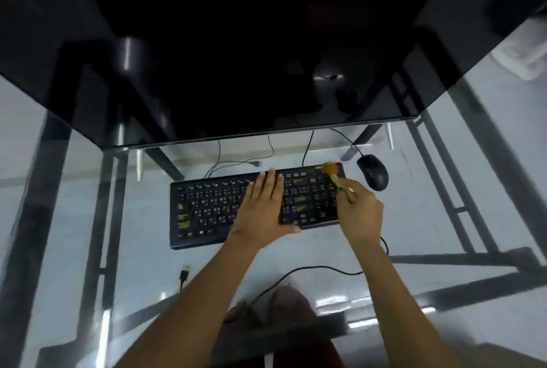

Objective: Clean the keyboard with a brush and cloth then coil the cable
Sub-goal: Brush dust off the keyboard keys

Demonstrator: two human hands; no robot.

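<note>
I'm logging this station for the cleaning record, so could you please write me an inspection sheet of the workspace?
Surface: glass desk, reflective.
Job's things: black keyboard lying flat; brush bristles at its far right corner; cloth not seen.
Clutter: black mouse right of keyboard.
Hands: left hand flat on keys; right hand grips brush.
Cables: black cable loose, uncoiled; USB plug free.
Surroundings: dark monitor behind.

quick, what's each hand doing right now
Left hand: open, flat on the keyboard.
Right hand: gripping the brush, bristles at the keyboard's far right corner.
</note>
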